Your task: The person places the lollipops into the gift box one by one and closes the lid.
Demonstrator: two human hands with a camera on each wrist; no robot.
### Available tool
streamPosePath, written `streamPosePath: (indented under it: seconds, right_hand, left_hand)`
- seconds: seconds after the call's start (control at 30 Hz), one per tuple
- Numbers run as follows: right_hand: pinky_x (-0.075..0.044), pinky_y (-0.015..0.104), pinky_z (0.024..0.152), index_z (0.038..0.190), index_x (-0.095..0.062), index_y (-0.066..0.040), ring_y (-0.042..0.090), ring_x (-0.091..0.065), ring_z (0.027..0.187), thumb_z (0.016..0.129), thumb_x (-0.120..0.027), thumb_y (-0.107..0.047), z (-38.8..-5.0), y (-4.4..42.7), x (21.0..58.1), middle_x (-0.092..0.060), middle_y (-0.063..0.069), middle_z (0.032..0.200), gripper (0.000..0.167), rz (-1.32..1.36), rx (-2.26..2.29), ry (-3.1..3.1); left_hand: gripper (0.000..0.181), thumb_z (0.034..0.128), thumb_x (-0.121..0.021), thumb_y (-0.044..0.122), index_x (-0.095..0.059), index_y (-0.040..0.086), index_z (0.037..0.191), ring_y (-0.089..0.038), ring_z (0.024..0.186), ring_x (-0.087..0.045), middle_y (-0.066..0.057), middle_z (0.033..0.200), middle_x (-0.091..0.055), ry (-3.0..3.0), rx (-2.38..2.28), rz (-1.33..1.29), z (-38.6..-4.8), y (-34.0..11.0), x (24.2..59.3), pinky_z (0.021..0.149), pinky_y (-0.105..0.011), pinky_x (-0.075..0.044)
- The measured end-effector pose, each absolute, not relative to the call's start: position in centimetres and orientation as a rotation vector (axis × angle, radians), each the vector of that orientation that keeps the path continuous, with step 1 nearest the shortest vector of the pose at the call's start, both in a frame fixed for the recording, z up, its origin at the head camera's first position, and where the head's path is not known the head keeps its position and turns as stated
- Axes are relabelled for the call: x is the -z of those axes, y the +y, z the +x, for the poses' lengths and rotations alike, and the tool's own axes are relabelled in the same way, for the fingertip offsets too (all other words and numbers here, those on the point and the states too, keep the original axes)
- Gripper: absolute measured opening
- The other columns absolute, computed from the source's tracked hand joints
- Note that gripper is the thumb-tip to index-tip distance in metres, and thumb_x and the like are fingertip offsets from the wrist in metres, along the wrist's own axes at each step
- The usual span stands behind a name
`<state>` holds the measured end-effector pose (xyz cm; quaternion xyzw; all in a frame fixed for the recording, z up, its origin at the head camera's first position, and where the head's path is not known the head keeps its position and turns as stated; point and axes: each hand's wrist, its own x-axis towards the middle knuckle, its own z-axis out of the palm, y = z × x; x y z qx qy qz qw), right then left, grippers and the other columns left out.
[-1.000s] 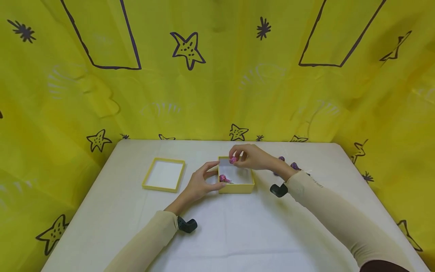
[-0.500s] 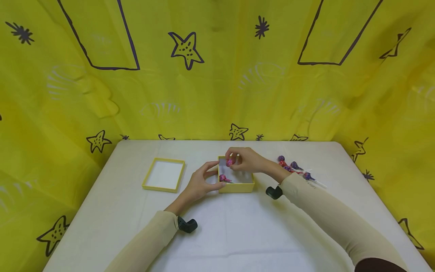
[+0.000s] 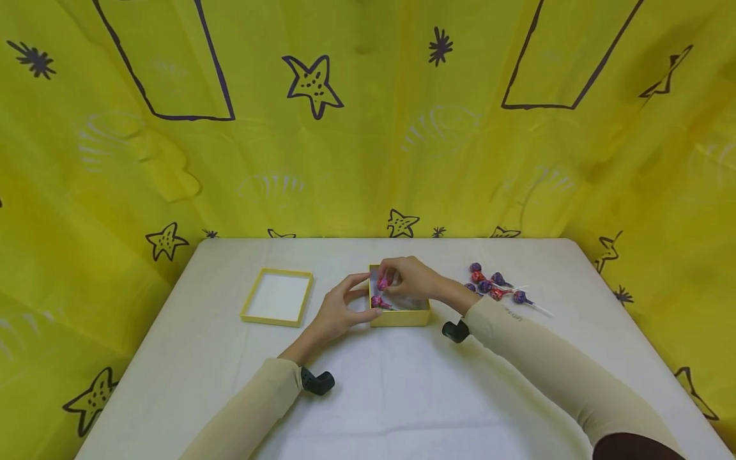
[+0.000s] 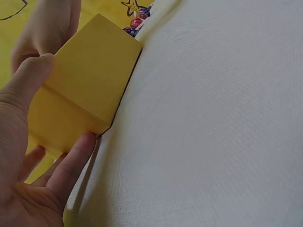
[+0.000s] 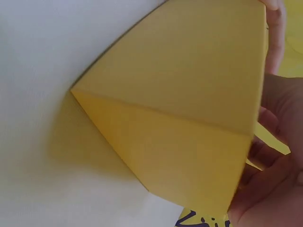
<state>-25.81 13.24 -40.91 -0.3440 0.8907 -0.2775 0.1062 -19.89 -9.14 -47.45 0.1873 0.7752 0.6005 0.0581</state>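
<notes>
My left hand [image 3: 340, 308] holds a small yellow box [image 3: 400, 319] at its left side, thumb at the near corner. In the left wrist view its fingers touch the box's yellow wall [image 4: 90, 71]. Inside the box, near the left wall, lies a lollipop [image 3: 377, 301] in a pink wrapper. My right hand [image 3: 418, 280] reaches over the box's right side and into its opening. Between thumb and fingers it pinches another pink-wrapped lollipop [image 3: 383, 284], just above the first one. In the right wrist view the box wall [image 5: 175, 61] hides the held lollipop.
On the white table [image 3: 368, 396], several purple and red lollipops [image 3: 485, 286] lie in a loose group right of the box. A yellow-rimmed box lid [image 3: 278, 297] lies inside up to the left. Behind the table hangs a yellow patterned curtain [image 3: 368, 160].
The right hand has moved down and slightly left with its lollipop, deeper into the box. The forearm has drawn off the lollipops at right, uncovering them. The left hand stays put.
</notes>
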Motion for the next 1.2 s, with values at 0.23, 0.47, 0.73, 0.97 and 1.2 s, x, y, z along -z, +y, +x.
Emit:
streamPosePath:
  seconds: [0.23, 0.47, 0.73, 0.97, 1.2]
  right_hand:
    - [-0.058, 0.036, 0.083, 0.112, -0.068, -0.009, 0.018, -0.067, 0.089, 0.092, -0.078, -0.011, -25.3, 12.4, 41.0, -0.073, 0.004, 0.102, 0.022, -0.931, 0.764, 2.65]
    - [-0.058, 0.033, 0.081, 0.109, -0.068, -0.009, 0.016, -0.067, 0.088, 0.092, -0.078, -0.01, -25.1, 12.1, 41.1, -0.073, 0.002, 0.098, 0.02, -0.933, 0.782, 2.644]
    - [-0.057, 0.03, 0.079, 0.111, -0.069, -0.008, 0.016, -0.066, 0.085, 0.092, -0.078, -0.01, -25.2, 11.7, 41.4, -0.072, 0.001, 0.094, 0.021, -0.944, 0.79, 2.605]
    - [-0.058, 0.032, 0.082, 0.11, -0.07, -0.008, 0.016, -0.067, 0.088, 0.093, -0.076, -0.009, -25.4, 11.8, 41.5, -0.072, 0.002, 0.096, 0.018, -0.98, 0.779, 2.58]
    - [-0.058, 0.032, 0.081, 0.108, -0.07, -0.005, 0.018, -0.068, 0.089, 0.092, -0.074, -0.004, -25.4, 12.0, 41.7, -0.072, 0.007, 0.099, 0.016, -1.087, 0.756, 2.552]
  left_hand:
    - [0.077, 0.084, -0.087, 0.017, -0.049, 0.022, 0.15, -0.028, 0.134, -0.057, -0.004, 0.157, -0.046, 2.335, -1.838, 0.574, -19.8, -9.2, 47.4, 0.107, -0.044, -0.049]
    - [0.076, 0.0842, -0.087, 0.013, -0.05, 0.019, 0.15, -0.033, 0.135, -0.055, -0.008, 0.157, -0.046, 2.315, -1.867, 0.605, -19.8, -9.2, 47.4, 0.109, -0.051, -0.047]
    - [0.076, 0.084, -0.087, 0.018, -0.05, 0.022, 0.15, -0.029, 0.134, -0.056, -0.006, 0.158, -0.045, 2.342, -1.839, 0.591, -19.8, -9.1, 47.2, 0.107, -0.046, -0.049]
    - [0.076, 0.0836, -0.088, 0.02, -0.05, 0.027, 0.149, -0.023, 0.134, -0.057, 0.0, 0.156, -0.046, 2.352, -1.817, 0.561, -19.8, -9.1, 47.2, 0.107, -0.043, -0.049]
    - [0.075, 0.0841, -0.087, 0.018, -0.05, 0.022, 0.15, -0.03, 0.134, -0.056, -0.007, 0.157, -0.046, 2.346, -1.839, 0.599, -19.8, -9.1, 47.4, 0.106, -0.047, -0.05]
